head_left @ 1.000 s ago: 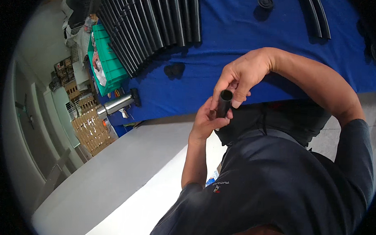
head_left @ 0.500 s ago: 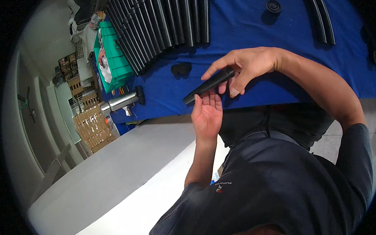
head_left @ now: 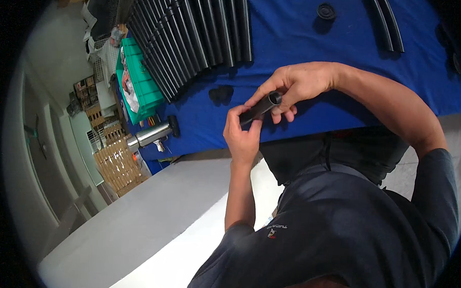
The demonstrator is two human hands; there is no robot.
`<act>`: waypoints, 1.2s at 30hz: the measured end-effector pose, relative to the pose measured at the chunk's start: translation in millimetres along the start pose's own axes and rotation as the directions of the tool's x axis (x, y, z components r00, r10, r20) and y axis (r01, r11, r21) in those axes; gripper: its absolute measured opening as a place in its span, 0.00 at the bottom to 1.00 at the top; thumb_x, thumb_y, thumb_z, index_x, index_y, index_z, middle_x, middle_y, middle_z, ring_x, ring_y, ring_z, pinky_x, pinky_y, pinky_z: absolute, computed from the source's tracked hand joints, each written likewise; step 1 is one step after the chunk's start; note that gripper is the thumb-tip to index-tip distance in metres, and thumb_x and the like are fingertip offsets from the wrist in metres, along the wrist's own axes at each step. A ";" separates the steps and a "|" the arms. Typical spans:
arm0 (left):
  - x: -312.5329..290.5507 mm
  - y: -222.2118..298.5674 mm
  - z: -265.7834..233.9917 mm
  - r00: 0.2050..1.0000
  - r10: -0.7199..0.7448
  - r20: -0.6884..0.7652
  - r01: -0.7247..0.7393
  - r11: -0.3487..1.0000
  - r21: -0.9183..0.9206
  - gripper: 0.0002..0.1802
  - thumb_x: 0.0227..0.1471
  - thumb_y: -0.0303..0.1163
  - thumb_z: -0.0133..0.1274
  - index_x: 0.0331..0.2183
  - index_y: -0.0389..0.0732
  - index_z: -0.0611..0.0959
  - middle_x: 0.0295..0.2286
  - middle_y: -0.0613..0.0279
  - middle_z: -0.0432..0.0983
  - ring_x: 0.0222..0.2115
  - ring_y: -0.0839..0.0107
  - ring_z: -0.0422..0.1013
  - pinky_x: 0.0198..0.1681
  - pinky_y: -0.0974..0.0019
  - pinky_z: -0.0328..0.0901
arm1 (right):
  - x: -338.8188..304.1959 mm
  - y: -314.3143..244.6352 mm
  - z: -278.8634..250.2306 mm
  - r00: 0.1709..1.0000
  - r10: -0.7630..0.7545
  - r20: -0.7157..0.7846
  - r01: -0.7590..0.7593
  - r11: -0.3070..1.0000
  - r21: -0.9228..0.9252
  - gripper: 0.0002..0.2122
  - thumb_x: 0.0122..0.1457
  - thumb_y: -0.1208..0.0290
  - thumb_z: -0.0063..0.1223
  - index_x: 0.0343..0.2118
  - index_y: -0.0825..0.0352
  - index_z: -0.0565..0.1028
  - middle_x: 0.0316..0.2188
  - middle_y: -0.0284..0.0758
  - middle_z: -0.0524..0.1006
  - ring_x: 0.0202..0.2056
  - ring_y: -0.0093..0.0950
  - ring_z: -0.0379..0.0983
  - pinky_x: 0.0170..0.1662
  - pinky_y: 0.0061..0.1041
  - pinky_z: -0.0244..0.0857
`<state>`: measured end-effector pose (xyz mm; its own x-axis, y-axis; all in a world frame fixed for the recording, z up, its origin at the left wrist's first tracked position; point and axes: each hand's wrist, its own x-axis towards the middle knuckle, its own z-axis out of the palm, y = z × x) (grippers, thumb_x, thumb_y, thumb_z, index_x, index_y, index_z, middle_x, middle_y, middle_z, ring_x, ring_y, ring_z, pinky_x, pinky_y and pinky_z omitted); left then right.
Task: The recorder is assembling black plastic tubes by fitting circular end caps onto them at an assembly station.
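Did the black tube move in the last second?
Yes. The black tube, upright a second ago, now lies tilted between both hands, its open end up and to the right, in front of the blue table.

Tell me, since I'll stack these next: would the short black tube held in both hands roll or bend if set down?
The black tube looks round and smooth, so it would probably roll on the blue table cover. It stays straight between the left hand and right hand, so likely stiff. Its open end suggests it is hollow, likely light.

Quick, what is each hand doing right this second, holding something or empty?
Left hand: closed on the lower end of the short black tube.
Right hand: closed on the same tube's upper, open end.
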<state>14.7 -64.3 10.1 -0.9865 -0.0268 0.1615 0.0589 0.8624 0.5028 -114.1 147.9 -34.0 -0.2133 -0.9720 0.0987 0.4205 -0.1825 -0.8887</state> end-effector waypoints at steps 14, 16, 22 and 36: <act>-9.9 -15.5 -21.4 0.795 -0.150 0.587 0.549 0.588 -0.594 0.23 0.52 0.34 0.62 0.45 0.27 0.77 0.41 0.56 0.73 0.39 0.69 0.73 0.46 0.66 0.68 | -0.3 2.7 -1.9 0.994 -0.089 0.069 0.091 0.995 -0.033 0.19 0.52 0.74 0.62 0.49 0.67 0.77 0.30 0.34 0.80 0.24 0.18 0.72 0.26 0.17 0.67; -9.7 -16.2 -20.9 0.803 -0.142 0.579 0.550 0.551 -0.628 0.24 0.53 0.33 0.61 0.47 0.29 0.75 0.40 0.53 0.75 0.37 0.68 0.75 0.46 0.64 0.69 | -0.5 -0.4 -0.3 0.995 -0.040 0.094 0.042 0.999 -0.024 0.18 0.53 0.78 0.59 0.49 0.66 0.77 0.31 0.32 0.79 0.25 0.20 0.72 0.29 0.20 0.68; -6.5 -9.6 -20.1 0.777 -0.098 0.622 0.574 0.514 -0.637 0.24 0.48 0.31 0.64 0.44 0.33 0.74 0.38 0.57 0.76 0.38 0.70 0.73 0.45 0.67 0.68 | -2.6 -2.4 -1.0 0.981 -0.041 0.189 0.043 0.999 -0.006 0.21 0.53 0.81 0.57 0.52 0.64 0.76 0.31 0.35 0.80 0.27 0.20 0.74 0.31 0.19 0.69; 9.9 -13.1 -21.3 0.862 -0.029 0.506 0.325 0.798 -0.507 0.20 0.39 0.29 0.69 0.35 0.34 0.78 0.35 0.62 0.73 0.36 0.73 0.70 0.41 0.71 0.64 | -1.6 1.2 -1.1 0.980 0.005 0.199 0.001 1.000 -0.029 0.24 0.54 0.82 0.56 0.55 0.61 0.74 0.30 0.35 0.80 0.27 0.20 0.74 0.32 0.19 0.70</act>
<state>7.5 -86.6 23.3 -0.9293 0.2077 -0.3053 -0.1959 0.4235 0.8845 -114.2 149.4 -35.7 -0.0313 -0.9829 0.1814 0.3950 -0.1789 -0.9011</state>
